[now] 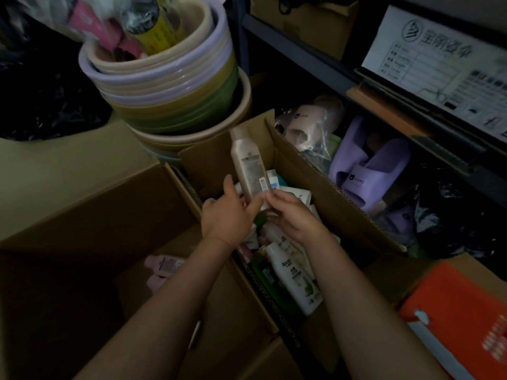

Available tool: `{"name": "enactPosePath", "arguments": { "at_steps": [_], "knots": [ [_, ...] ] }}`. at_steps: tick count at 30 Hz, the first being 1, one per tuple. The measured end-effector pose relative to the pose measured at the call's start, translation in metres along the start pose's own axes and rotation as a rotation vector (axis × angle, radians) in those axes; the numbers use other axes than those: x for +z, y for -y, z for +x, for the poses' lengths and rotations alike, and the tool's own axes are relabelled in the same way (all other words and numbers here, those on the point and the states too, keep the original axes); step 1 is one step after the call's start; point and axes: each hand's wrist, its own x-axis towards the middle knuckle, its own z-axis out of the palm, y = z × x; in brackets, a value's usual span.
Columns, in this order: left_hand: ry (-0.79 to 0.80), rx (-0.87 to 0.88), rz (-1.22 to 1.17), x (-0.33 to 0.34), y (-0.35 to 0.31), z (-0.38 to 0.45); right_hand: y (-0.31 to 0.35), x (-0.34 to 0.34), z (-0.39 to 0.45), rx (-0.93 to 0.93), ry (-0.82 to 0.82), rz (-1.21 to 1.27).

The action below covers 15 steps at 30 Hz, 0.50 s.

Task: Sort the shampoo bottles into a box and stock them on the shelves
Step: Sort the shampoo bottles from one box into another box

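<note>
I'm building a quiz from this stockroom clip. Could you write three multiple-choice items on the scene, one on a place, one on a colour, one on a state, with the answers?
1. Where do the pink bottles lie?
A. In the left box
B. On the shelf
C. Inside the basins

2. What colour are the slippers right of the middle box?
A. Red
B. Purple
C. Black

3. How is the beige bottle held?
A. Lying flat in the box
B. By the left hand alone
C. Raised above the middle box, by both hands

Answers:
1. A: they rest on the floor of the left box.
2. B: both show pale purple.
3. C: the left hand and right hand grip its lower end above the middle box.
</note>
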Motion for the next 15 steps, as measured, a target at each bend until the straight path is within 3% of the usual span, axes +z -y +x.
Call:
{"name": "enactPosePath", "arguments": {
  "at_steps": [5,8,11,15],
  "knots": [
    [-0.038,-0.032,-0.354,-0.012,-0.002,0.001,0.009,-0.001,-0.025,0.007,0.150,-0.079],
    [0.024,-0.029,-0.438,-0.015,0.000,0.000,0.002,-0.017,-0.024,0.000,-0.102,-0.232],
    [0.102,-0.008,-0.465,-0.016,-0.005,-0.005,-0.023,-0.053,-0.020,-0.081,-0.442,-0.725],
    [0.212,0.085,-0.639,0.001,-0.026,-0.021,-0.070,-0.100,-0.016,0.014,-0.447,-1.125]
  ]
}}
